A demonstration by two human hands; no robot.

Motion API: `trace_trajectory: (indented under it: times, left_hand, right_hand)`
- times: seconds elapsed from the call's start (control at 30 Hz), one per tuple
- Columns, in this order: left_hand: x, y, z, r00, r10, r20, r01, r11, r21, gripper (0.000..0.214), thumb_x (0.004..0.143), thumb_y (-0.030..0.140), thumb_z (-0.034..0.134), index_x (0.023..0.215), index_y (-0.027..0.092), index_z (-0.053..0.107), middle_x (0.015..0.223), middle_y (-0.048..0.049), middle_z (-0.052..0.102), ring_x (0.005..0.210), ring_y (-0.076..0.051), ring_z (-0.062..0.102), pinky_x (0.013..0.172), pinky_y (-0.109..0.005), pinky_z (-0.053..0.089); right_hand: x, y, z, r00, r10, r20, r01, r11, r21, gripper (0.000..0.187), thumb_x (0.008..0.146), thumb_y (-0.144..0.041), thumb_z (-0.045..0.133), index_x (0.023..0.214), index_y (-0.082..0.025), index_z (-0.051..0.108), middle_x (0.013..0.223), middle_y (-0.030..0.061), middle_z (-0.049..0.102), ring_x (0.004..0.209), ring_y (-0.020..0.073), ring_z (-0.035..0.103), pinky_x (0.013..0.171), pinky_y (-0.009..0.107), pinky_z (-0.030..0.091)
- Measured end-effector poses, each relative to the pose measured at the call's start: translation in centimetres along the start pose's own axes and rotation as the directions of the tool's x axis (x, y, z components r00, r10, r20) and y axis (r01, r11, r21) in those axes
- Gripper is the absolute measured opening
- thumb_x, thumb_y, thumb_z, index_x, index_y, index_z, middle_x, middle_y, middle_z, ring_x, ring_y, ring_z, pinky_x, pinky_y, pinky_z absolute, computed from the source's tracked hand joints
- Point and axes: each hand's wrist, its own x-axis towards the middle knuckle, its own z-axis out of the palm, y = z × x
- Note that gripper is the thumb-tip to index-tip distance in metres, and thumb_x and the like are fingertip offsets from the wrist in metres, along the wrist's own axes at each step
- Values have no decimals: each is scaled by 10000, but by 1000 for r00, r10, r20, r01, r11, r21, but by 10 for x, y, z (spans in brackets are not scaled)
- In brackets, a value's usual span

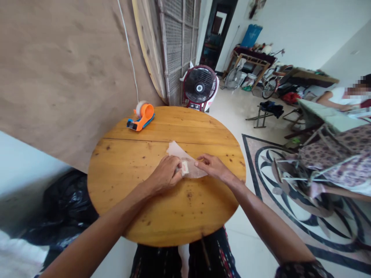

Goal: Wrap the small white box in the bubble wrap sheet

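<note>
A thin translucent wrapping sheet (174, 149) lies on the round wooden table (162, 216), slanting from upper left to lower right. On it sits a small whitish block with red print (184, 167). My left hand (165, 172) has its fingers curled round the block's left end, hiding part of it. At the sheet's right side, my right hand (213, 166) has thumb and bent fingers closed at the edge. Whether the sheet is pinched firmly there is hard to see.
An orange and blue tape dispenser (142, 117) stands at the table's far left edge. Beyond the table is a fan (199, 88). Black plastic bags (71, 200) lie on the left. A person (333, 98) sits at another table (324, 112) on the right.
</note>
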Motion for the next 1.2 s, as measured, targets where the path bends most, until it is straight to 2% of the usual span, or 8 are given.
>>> trace_trajectory:
  times: [0.13,0.23,0.33,0.43,0.63,0.83,0.97,1.2]
  left_hand:
    - [1,0,0,1000,7,-1,-7,1000,5,113,820,250,436,874,170,496,867,-74,564,840,-230,508,813,-403,416]
    - [1,0,0,1000,-14,12,14,1000,11,126,816,256,444,886,167,498,867,-75,566,822,-229,508,786,-393,425]
    - [1,-1,-1,1000,-5,29,4,1000,19,134,794,231,441,895,166,501,869,-71,565,823,-225,514,784,-382,429]
    - [2,0,-2,999,-24,38,23,1000,18,137,776,225,451,888,168,505,876,-68,575,824,-221,518,780,-376,429]
    - [4,4,-7,997,-57,58,57,998,-4,107,758,214,462,848,178,507,845,-54,596,782,-201,520,752,-355,424]
    - [3,5,-9,996,-65,56,63,998,31,72,775,215,468,837,186,492,823,-43,585,746,-190,510,736,-340,418]
    - [2,6,-9,996,-75,57,74,997,19,63,779,211,487,830,181,508,825,-45,589,749,-191,516,727,-332,415]
    - [1,4,-10,997,-9,73,11,1000,-25,202,831,209,478,1009,164,563,973,-72,627,880,-220,552,807,-354,408]
  right_hand:
    - [1,6,9,995,-80,-59,71,988,-133,256,778,-412,593,732,-161,602,628,-14,551,568,97,461,522,215,307]
    - [6,8,16,993,-86,-75,87,996,12,318,796,-424,537,605,-172,498,543,-38,445,508,83,387,479,212,272]
    - [7,7,22,999,-2,-53,16,968,251,365,781,-510,532,627,-184,472,533,-47,428,477,85,400,444,208,294]
    - [8,-2,29,998,41,-45,-22,935,355,377,761,-532,547,627,-190,461,523,-50,435,457,87,417,421,207,319]
    - [10,-26,35,1000,21,-6,-17,915,402,396,720,-533,591,583,-196,433,510,-55,432,439,73,408,408,200,352]
    - [7,-28,32,996,88,1,-80,900,428,425,715,-576,600,601,-191,462,523,-41,477,445,83,450,410,205,398]
    - [6,-33,32,997,68,20,-70,894,442,423,706,-569,624,608,-182,483,525,-37,497,447,87,472,409,205,410]
    - [9,-31,33,997,83,-2,-73,889,451,427,745,-567,589,590,-180,499,483,-40,488,416,85,463,387,202,395]
